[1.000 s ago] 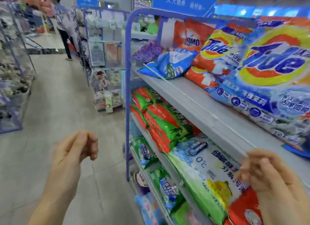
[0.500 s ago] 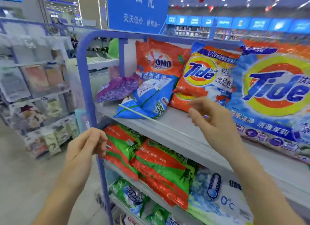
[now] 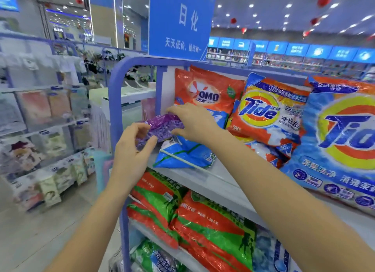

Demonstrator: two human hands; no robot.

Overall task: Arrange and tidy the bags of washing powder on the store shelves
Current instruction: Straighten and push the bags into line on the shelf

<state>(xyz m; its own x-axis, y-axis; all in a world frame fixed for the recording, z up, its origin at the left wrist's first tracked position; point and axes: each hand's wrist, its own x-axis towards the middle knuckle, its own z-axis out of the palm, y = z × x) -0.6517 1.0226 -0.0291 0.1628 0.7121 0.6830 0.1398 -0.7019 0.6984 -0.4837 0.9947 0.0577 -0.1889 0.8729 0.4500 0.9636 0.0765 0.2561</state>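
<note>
A small purple bag (image 3: 162, 125) of washing powder sits at the left end of the top shelf (image 3: 205, 182). My left hand (image 3: 132, 150) grips its near left corner, thumb on the front. My right hand (image 3: 194, 123) holds its right end from above, fingers curled over the top edge. Under it lies a blue bag (image 3: 184, 156) flat on the shelf. Behind stands an orange OMO bag (image 3: 207, 91), then a Tide bag (image 3: 267, 113) and a large Tide bag (image 3: 341, 137) to the right.
A blue metal frame (image 3: 113, 101) bounds the shelf's left end. Red-and-green bags (image 3: 203, 227) fill the shelf below. A blue hanging sign (image 3: 182, 22) is above. Another rack of packaged goods (image 3: 40, 129) stands across the aisle at left.
Both hands have risen and closed in on the purple bag; earlier the left hand hung free below the shelf and the right hand hovered over the shelf in front of the Tide bag.
</note>
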